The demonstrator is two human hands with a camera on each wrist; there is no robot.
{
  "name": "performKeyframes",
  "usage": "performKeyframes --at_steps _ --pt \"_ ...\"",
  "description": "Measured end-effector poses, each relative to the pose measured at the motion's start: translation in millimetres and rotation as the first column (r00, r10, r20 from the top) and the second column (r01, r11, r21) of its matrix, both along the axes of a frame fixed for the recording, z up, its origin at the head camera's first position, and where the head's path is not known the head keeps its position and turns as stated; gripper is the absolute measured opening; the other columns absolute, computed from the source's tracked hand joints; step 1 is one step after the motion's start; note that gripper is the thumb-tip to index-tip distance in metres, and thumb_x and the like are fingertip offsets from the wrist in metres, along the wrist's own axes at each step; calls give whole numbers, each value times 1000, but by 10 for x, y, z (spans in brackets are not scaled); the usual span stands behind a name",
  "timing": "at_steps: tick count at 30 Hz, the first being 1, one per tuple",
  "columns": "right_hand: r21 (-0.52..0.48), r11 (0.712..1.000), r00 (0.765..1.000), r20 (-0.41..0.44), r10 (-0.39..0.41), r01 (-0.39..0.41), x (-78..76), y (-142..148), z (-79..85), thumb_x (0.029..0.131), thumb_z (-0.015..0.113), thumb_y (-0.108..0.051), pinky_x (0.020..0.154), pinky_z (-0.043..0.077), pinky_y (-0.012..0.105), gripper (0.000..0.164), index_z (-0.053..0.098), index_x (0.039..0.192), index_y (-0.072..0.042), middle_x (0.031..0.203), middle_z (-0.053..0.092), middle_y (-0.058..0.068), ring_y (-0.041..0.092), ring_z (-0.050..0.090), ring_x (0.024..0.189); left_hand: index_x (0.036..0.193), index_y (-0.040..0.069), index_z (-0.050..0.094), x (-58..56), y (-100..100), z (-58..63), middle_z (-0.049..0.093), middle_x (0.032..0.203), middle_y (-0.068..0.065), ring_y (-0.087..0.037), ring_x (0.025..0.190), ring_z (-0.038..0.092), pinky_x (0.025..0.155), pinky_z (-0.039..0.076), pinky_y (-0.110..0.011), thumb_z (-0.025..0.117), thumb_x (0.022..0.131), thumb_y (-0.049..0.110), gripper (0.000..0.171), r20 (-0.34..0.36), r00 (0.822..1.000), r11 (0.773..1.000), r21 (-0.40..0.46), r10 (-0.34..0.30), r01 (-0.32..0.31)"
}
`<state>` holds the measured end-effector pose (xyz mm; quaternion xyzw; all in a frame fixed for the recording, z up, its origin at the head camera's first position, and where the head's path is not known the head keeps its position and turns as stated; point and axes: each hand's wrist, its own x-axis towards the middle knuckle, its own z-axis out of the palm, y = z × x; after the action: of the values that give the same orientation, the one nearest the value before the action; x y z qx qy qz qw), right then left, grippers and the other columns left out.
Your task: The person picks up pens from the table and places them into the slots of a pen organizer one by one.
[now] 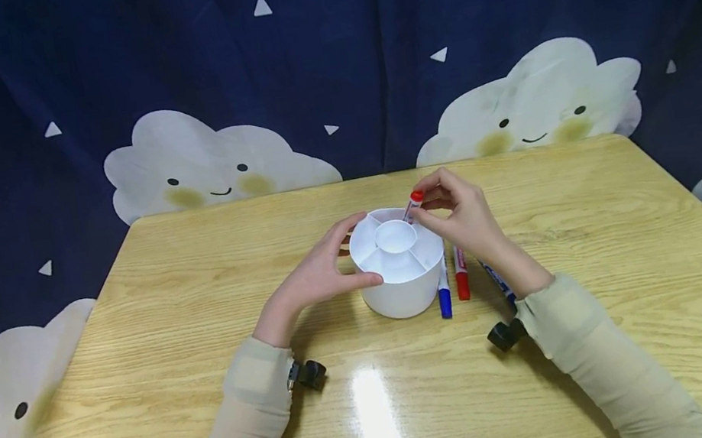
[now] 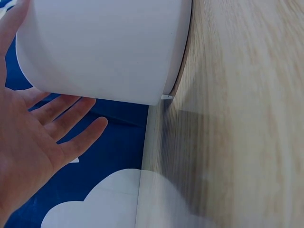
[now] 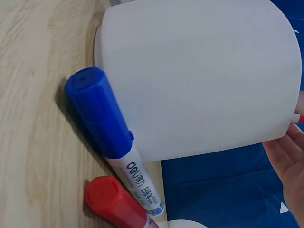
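A round white desk organizer (image 1: 402, 299) stands upright on the table, with a round middle cup and several compartments around it. My left hand (image 1: 324, 264) holds its left side, thumb at the front rim and index finger at the back rim; the other fingers spread beside the wall in the left wrist view. My right hand (image 1: 461, 212) pinches a red-capped marker (image 1: 416, 199) upright over the back right compartment. That marker's lower end is hidden by the organizer. In the right wrist view, my right fingers (image 3: 285, 152) show behind the organizer's rim.
A blue-capped marker (image 1: 445, 300) and a red-capped marker (image 1: 462, 282) lie on the table close to the organizer's right side. Another dark blue marker (image 1: 498, 283) lies partly under my right wrist. A dark blue curtain with clouds hangs behind the wooden table (image 1: 200, 314).
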<state>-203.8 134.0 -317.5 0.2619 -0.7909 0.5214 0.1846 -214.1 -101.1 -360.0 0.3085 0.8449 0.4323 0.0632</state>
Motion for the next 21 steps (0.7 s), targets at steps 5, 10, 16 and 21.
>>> performKeyframes --at_steps 5,10,16,21 --pt "-24 999 999 -27 39 -39 -71 37 -113 74 67 10 77 53 26 26 54 97 11 92 60 21 13 61 80 143 16 24 0 0 0 34 140 -3 -23 114 45 97 41 -43 77 71 36 92 -1 1000 1000 4 -4 4" --pt "-20 999 1000 -17 26 -27 -190 109 -267 76 68 3 79 52 20 27 55 100 6 95 61 15 7 60 83 143 16 24 0 7 9 35 139 -3 -23 114 45 98 41 -43 77 71 34 91 12 1000 1000 5 -3 3" --pt "-25 1000 1000 7 -12 12 -182 176 -305 77 67 4 77 51 16 28 54 102 5 94 61 15 3 58 82 143 16 24 -6 10 6 35 139 -4 -23 114 45 99 39 -42 77 72 32 91 9 1000 1000 6 -12 12" --pt "-47 999 1000 21 0 1 -118 192 -274 76 66 7 72 52 17 27 53 100 8 92 60 17 5 59 80 143 16 24 -12 10 -7 35 138 -4 -23 113 45 100 39 -41 77 71 32 91 2 1000 1000 7 -13 13"
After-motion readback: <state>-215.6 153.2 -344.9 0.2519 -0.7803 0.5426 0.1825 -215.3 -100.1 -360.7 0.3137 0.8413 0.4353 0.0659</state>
